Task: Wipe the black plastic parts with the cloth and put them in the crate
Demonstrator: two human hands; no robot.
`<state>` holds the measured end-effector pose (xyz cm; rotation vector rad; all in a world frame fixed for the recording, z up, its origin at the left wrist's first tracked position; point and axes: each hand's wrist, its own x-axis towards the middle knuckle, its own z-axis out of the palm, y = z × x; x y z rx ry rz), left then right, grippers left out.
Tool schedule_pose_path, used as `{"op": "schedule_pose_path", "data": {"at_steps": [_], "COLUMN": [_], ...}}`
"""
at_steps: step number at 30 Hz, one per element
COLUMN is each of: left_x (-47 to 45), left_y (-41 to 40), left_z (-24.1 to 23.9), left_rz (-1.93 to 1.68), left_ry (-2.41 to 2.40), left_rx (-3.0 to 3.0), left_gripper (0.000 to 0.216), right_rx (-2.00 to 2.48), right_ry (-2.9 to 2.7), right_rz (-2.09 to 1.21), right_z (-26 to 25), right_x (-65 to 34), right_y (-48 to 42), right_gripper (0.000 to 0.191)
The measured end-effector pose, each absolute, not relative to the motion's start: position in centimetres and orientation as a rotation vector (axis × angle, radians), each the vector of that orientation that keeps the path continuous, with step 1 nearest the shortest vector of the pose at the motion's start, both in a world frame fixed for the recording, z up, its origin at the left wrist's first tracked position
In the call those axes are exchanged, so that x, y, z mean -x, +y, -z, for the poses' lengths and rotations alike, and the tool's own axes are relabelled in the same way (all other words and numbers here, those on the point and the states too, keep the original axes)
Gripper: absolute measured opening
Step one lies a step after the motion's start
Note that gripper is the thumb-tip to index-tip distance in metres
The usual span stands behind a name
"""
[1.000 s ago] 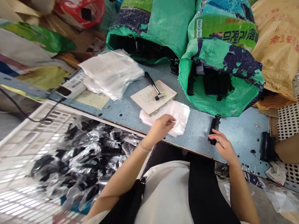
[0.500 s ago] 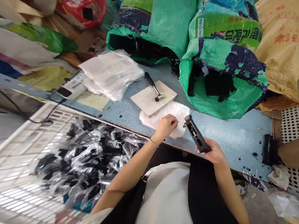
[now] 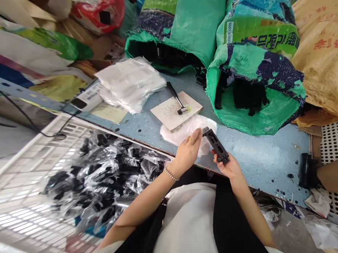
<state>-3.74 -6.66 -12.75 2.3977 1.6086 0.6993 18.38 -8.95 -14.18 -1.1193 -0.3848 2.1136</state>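
Note:
My right hand (image 3: pixel 226 165) grips the lower end of a long black slotted part (image 3: pixel 216 144), which tilts up to the left over the table edge. My left hand (image 3: pixel 188 147), with a ring and a beaded bracelet, is at the part's upper end, fingers together and tips bent. Whatever is between those fingertips is hidden, and I cannot tell whether they touch the part. Under and behind both lies a pile of thin clear plastic bags (image 3: pixel 172 135). Just beyond, a small black-handled hammer (image 3: pixel 175 97) rests on a pale board (image 3: pixel 164 114).
A white crate (image 3: pixel 19 182) at the left holds several bagged black parts (image 3: pixel 108 176). Green sacks (image 3: pixel 278 118) with black parts inside stand along the back of the blue table (image 3: pixel 259 155). A stack of clear bags (image 3: pixel 131 82) lies back left. Another person's arm (image 3: pixel 335 173) shows at right.
My right hand has brought the black part leftward and up, towards my left hand. The left hand has turned and its fingers have straightened somewhat, near the part's upper end.

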Motion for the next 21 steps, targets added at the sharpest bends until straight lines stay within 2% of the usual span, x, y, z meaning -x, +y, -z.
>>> {"op": "schedule_pose_path", "data": {"at_steps": [2,6,9,11,13,15,18,21], "left_x": [2.9,1.8,1.7,2.0,2.9,4.7,9.8,16.6], "left_y": [-7.7,-10.0,-10.9,-11.2,-11.8,-12.7,-14.8,-16.7], "left_z": [12.4,11.1,10.9,11.1,10.8,9.3,5.3,3.0], "left_rz": [-0.763,-0.826,-0.827,-0.875,-0.995,-1.120,-1.097,-0.837], "left_ry": [1.527,1.072,0.871,0.848,0.876,0.957,1.150,1.366], "left_rx": [-2.436,-2.574,-2.578,-2.533,-2.445,-2.287,-1.996,-1.796], "left_gripper": [0.066,0.066,0.063,0.062,0.057,0.046,0.029,0.025], "right_rx": [1.183,1.341,1.459,1.450,1.318,1.107,0.963,1.058], "right_ry": [-0.529,-0.843,-1.028,-1.155,-1.295,-1.345,-1.285,-1.210], "right_rz": [-2.033,-1.768,-1.470,-1.384,-1.487,-1.730,-2.000,-1.957], "right_z": [14.4,14.5,13.3,11.6,9.6,7.9,6.5,6.9], "right_x": [-17.3,-15.6,-15.1,-15.0,-15.2,-15.7,-16.5,-16.9], "right_y": [-8.9,-9.2,-10.2,-11.4,-13.0,-14.4,-15.2,-14.5], "right_gripper": [0.030,0.021,0.025,0.034,0.052,0.064,0.051,0.037]}}
